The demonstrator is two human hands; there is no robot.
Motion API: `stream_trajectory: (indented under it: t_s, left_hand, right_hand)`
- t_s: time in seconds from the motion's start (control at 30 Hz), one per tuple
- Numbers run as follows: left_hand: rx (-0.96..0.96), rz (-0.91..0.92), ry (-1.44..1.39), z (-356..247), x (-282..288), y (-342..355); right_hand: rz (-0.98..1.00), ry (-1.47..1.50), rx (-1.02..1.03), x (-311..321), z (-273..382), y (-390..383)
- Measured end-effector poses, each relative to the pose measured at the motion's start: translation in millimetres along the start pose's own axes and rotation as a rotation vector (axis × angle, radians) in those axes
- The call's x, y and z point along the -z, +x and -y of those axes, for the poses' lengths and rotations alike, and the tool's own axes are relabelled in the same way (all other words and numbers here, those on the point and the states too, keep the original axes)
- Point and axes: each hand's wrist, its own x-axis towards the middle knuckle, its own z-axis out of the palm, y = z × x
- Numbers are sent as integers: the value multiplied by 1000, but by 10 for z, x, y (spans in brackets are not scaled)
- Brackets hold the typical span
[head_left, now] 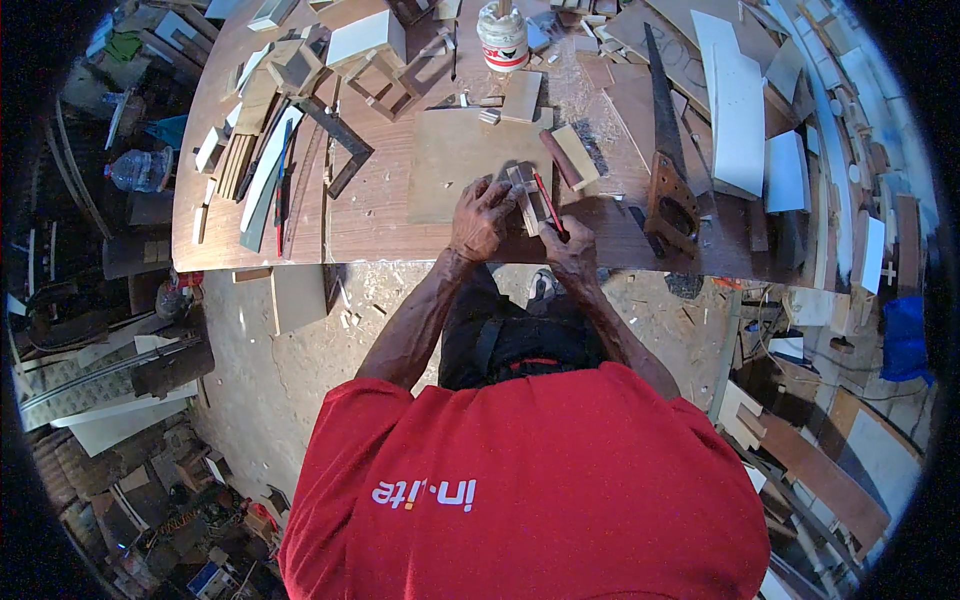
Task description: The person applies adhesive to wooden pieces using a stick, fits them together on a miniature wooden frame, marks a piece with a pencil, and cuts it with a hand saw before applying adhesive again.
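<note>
Curled around the upper left of a small light wooden piece [530, 218], the fingers of my left hand [478, 220] steady it at the lower right of a thin tan board [440, 150]. My right hand [567, 247] grips a red pencil [543, 196], angled up along that piece; its tip is too small to make out clearly. Just above and right lies a pale block with a dark reddish-brown strip [560, 152] on it. A handsaw [666, 190] with a wooden handle rests farther right, beside a short dark tool [645, 228].
The wooden bench [370, 230] carries open wooden frames [380, 90], a metal square [345, 170], strips [240, 160] at the left, a white tub [503, 45] at the back and white panels [735, 110] at the right. Offcuts and clutter crowd both sides below.
</note>
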Motion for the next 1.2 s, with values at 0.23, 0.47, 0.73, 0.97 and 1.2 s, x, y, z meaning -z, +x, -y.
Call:
stream_trajectory:
  t_s: [0.23,0.47,0.73,0.97,1.2]
  left_hand:
    - [13,18,18,-7,-5,14]
    - [24,26,4,-53,39,36]
    - [9,8,1,-18,20,27]
    - [25,39,-12,-3,17,23]
    - [9,7,8,14,-16,-1]
  right_hand:
    - [-55,-52,34,-57,-79,4]
    - [-69,-26,84,-64,-92,2]
    - [-116,-33,121,-109,-360,67]
    - [-51,-196,326,301,401,-46]
    - [94,-488,178,341,624,-8]
